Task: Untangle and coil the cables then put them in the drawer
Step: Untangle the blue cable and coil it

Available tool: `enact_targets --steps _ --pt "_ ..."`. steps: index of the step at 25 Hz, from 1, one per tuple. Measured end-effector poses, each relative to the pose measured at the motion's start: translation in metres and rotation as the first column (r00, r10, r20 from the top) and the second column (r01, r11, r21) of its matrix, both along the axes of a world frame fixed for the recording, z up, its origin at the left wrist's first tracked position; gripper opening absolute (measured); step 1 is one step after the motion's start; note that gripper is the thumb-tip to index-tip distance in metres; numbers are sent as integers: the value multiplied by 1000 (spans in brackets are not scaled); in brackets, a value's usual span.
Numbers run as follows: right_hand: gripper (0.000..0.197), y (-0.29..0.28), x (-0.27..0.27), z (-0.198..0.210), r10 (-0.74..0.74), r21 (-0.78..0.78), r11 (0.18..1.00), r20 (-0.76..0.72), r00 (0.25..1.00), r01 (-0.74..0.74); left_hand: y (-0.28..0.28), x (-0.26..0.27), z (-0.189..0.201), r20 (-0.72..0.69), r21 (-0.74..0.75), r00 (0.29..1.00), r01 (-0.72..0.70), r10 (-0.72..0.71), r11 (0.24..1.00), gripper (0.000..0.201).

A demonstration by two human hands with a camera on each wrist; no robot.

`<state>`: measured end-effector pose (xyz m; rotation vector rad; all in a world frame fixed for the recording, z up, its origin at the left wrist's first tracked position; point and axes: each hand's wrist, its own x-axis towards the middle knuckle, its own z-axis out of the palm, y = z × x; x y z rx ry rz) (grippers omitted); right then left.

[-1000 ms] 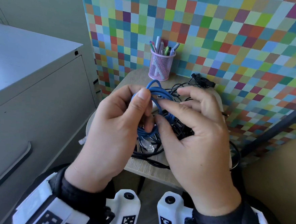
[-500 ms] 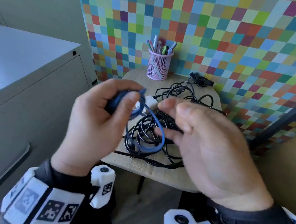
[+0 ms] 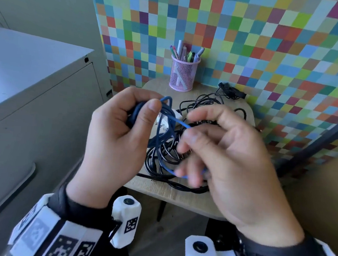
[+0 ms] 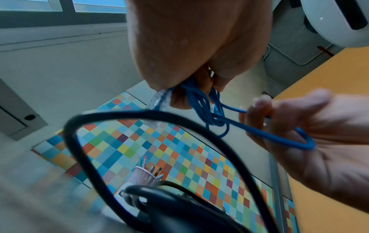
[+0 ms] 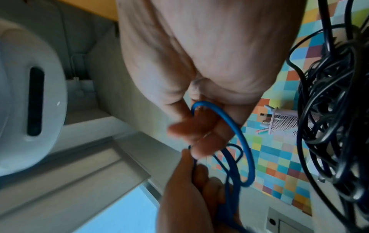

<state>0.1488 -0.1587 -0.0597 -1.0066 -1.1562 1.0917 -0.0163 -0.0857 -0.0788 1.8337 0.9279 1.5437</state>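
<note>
At the far left stands a grey metal cabinet (image 3: 36, 102), its front panel facing the small light wooden counter (image 3: 179, 196). Above the counter's near-left part, the left hand (image 3: 119, 140) has its fingers and thumb curled round a bundle of thin blue cable (image 3: 164, 127), whose gathered loops hang downward from the grip. One strand runs from that bundle rightward and bends into a loop lying across the right hand (image 3: 231, 162), whose blurred fingers curl loosely round the strand. Beneath both hands a tangled heap of black cables (image 3: 162, 159) sprawls on the counter, stretching toward the back right corner. A pink mesh pen cup (image 3: 183, 73) stands upright at the counter's back edge against the multicoloured chequered wall (image 3: 270, 45).
</note>
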Motion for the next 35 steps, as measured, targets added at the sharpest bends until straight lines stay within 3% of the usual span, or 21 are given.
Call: enact_targets --steps 2,3,6,8,10,12,13,19,22,25,29,35 --pt "13 1 16 5 -55 36 998 -81 995 58 5 -6 -1 -15 -43 1000 -1 0 999 13" --pt "15 0 26 7 -105 60 992 -51 993 108 7 -9 -1 -32 -69 999 4 -6 998 14" --pt "13 -1 46 7 -288 199 947 186 939 251 10 -11 -3 -193 -126 980 22 -47 992 18" --pt "10 0 53 3 -387 298 907 314 867 297 7 -7 -5 -217 -236 959 130 -182 963 24" --pt "19 1 59 -2 -455 355 876 376 808 328 5 -4 -5 18 -361 943 316 -332 878 26" --pt "26 0 61 -2 -479 382 865 435 763 325 2 0 -2 261 -393 891 450 -372 802 23" --pt "29 -1 60 -1 -464 377 874 461 757 306 1 1 -1 303 -383 875 475 -378 793 21" --pt "44 -6 51 3 -163 116 986 556 815 118 0 4 1 324 -354 882 448 -342 821 30" --pt "14 -7 34 6 -40 83 997 481 876 0 -2 6 1 310 -342 909 381 -279 859 28" --pt "15 -4 22 0 -110 130 990 529 842 48 -4 6 1 202 -292 953 281 -228 914 24" --pt "4 -1 15 -4 -179 201 976 532 827 82 -2 5 -1 194 -317 969 212 -156 924 37" --pt "7 3 18 -7 -399 434 888 567 720 151 -2 7 1 301 -406 923 350 -238 844 34"
